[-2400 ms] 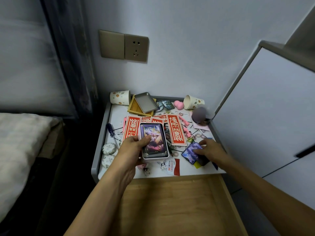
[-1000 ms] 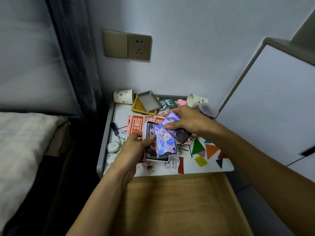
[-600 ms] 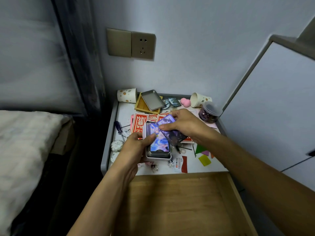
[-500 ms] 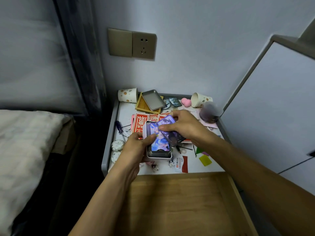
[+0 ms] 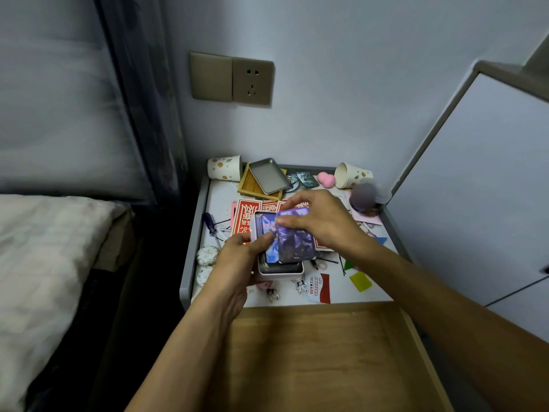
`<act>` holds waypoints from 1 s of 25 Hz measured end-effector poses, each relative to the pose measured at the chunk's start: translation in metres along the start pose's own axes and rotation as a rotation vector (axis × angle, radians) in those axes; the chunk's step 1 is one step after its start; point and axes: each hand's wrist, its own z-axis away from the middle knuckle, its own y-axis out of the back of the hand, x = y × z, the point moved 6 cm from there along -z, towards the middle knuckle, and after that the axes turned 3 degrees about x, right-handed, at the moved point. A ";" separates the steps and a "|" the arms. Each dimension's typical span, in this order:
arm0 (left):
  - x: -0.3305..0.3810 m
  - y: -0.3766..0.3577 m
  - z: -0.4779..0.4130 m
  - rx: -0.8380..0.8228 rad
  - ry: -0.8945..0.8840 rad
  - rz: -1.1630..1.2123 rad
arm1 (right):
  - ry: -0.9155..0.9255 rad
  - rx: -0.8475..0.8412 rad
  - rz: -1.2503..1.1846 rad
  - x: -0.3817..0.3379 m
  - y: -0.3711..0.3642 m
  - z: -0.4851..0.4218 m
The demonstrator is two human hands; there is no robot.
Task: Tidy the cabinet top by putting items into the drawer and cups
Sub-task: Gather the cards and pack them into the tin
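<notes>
Cards being seated into tin above the open drawer

The drawer (image 5: 312,352) stood open and bare at the surface's front edge. Above that edge, the left hand (image 5: 237,263) had its grip clamped on the tin (image 5: 279,270); the right hand (image 5: 323,221) pinched the purple cards (image 5: 292,239), angled across the tin's right rim. Risk: a skewed stack could catch the rim and spill. Two paper cups (image 5: 224,168) lay tipped along the rear edge.
</notes>
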 end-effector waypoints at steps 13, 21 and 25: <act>0.003 0.006 -0.001 0.034 0.006 0.089 | 0.158 -0.010 0.020 -0.010 -0.007 0.005; 0.012 0.010 0.005 -0.024 0.002 0.073 | 0.390 -0.225 0.325 -0.020 -0.014 0.023; 0.015 0.014 0.007 -0.050 0.008 0.049 | 0.452 -0.230 0.404 -0.026 -0.016 0.027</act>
